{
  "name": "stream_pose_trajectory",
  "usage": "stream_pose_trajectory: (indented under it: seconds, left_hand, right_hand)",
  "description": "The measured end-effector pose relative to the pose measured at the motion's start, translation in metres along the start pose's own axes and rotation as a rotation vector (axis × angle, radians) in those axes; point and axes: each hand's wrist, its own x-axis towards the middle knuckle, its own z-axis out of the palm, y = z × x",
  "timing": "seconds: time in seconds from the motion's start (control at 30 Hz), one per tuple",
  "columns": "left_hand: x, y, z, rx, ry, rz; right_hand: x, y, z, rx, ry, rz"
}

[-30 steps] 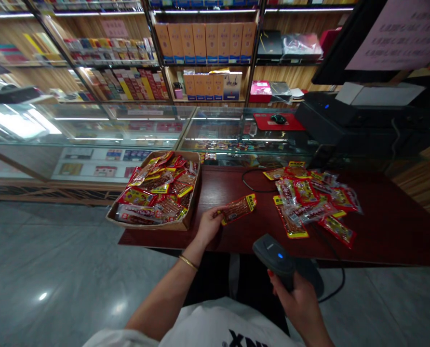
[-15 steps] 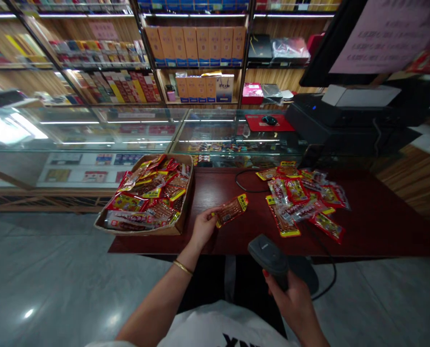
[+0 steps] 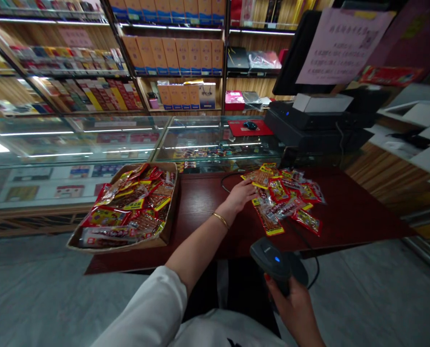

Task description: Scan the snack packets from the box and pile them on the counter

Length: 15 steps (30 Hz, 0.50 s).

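My left hand (image 3: 241, 195) reaches to the left edge of a pile of snack packets (image 3: 282, 197) on the dark red table. Its fingers are stretched out, palm down, beside a brown snack packet with yellow ends (image 3: 259, 178); whether the fingertips touch it is hard to see. A gold bangle (image 3: 221, 220) circles the left wrist. Held in my right hand (image 3: 295, 301), a dark grey barcode scanner (image 3: 267, 255) shows a lit blue light and points up and left, in front of the table edge.
A cardboard box (image 3: 169, 226) full of similar packets stands on the left of the table (image 3: 200, 202). Behind are a glass display counter (image 3: 196, 130), a mouse (image 3: 250, 125) on a red mat and a monitor (image 3: 290, 58). A scanner cable (image 3: 316, 270) hangs at the right.
My left hand has moved right from the middle of the table to the pile, and the packet it held is no longer clearly in its fingers. The scanner's blue light has come on.
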Motion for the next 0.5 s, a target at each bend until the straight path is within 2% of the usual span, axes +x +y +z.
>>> stream_pose_trajectory:
  seconds: [0.07, 0.13, 0.2, 0.27, 0.33, 0.37, 0.43, 0.5]
  left_hand:
    - [-0.007, -0.001, -0.001, 0.096, 0.022, 0.008]
    - [-0.029, -0.004, -0.014, 0.216, 0.090, 0.092]
    - [-0.063, -0.002, -0.037, 0.386, 0.159, 0.251]
    - [-0.106, 0.011, -0.065, 0.618, 0.253, 0.472]
    - [-0.153, 0.034, -0.096, 0.889, 0.425, 0.668]
    - [-0.177, 0.049, -0.113, 1.031, 0.539, 0.722]
    - [-0.219, 0.081, -0.146, 1.349, 0.771, 0.692]
    - [-0.251, 0.109, -0.177, 1.653, 0.918, 0.508]
  right_hand:
    - [-0.001, -0.003, 0.000, -0.008, 0.006, 0.013]
    - [-0.001, -0.001, 0.000, -0.038, -0.016, 0.012]
    - [-0.001, 0.003, 0.001, -0.089, -0.042, 0.004]
    - [0.000, 0.008, 0.004, -0.145, -0.066, 0.016]
    - [0.001, 0.012, 0.009, -0.161, -0.106, 0.041]
    - [0.002, 0.013, 0.011, -0.146, -0.136, 0.046]
    - [0.004, 0.012, 0.017, -0.090, -0.190, 0.046]
    - [0.006, 0.009, 0.021, -0.040, -0.220, 0.037]
